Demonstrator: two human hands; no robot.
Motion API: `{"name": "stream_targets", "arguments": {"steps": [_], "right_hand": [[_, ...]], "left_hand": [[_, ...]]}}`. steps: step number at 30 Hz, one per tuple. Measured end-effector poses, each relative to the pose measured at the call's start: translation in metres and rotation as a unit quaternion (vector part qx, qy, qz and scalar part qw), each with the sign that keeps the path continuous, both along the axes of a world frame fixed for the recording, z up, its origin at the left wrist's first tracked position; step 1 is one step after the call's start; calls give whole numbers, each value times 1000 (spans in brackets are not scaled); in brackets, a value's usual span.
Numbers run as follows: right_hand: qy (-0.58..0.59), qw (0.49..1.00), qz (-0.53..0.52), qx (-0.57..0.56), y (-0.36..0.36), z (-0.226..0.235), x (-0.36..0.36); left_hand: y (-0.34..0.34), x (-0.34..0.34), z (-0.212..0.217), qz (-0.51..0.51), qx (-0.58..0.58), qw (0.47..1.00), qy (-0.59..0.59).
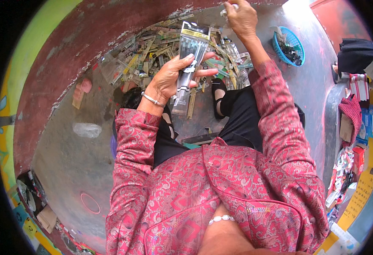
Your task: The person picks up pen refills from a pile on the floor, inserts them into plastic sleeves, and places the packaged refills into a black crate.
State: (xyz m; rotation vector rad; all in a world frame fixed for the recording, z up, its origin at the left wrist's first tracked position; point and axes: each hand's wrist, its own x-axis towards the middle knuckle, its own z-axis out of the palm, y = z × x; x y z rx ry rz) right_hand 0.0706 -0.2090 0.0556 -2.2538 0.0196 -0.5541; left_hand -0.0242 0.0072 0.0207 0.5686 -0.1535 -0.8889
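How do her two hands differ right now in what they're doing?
The left hand is near the body, gripping a stack of clear packets; the right hand reaches far out, pinching something small I can't make out. The left wrist wears a bangle; the right shows none. Both come from red patterned sleeves.

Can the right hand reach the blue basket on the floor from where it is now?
Probably yes. The right hand is raised with something small pinched in its fingers, and the blue basket sits just to its right on the bare floor. Nothing lies between them, though the hand is already occupied.
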Motion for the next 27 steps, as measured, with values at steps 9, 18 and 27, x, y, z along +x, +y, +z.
{"name": "stream_targets", "arguments": {"steps": [9, 18, 27], "right_hand": [[-234, 922, 86, -298, 26, -31, -35], [220, 946, -5, 236, -56, -26, -95], [183, 915, 178, 312, -78, -6, -144]], "left_hand": [[-39, -12, 14, -2, 322, 944, -76], [-74, 21, 1, -60, -187, 948, 252], [-138, 0, 64, 0, 194, 972, -133]]}}
